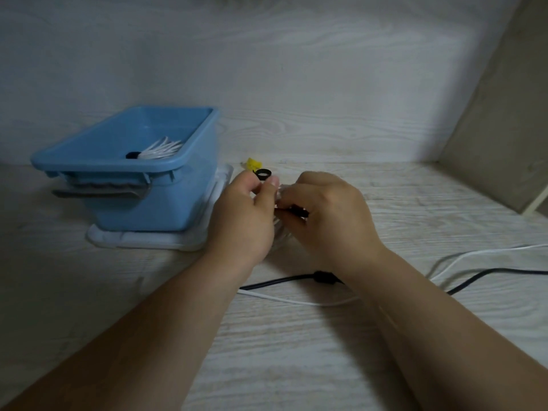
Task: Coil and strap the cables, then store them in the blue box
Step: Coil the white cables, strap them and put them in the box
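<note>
My left hand and my right hand meet over the table's middle, both curled round a pale coiled cable mostly hidden between them. My right fingers pinch a black strap across the coil. A small black strap loop sticks up past my left fingertips. The blue box stands to the left on a white lid; a strapped white cable coil lies inside it.
A loose black cable and a loose white cable trail across the table under my right wrist toward the right edge. A small yellow item lies behind my hands. Walls close in at the back and right.
</note>
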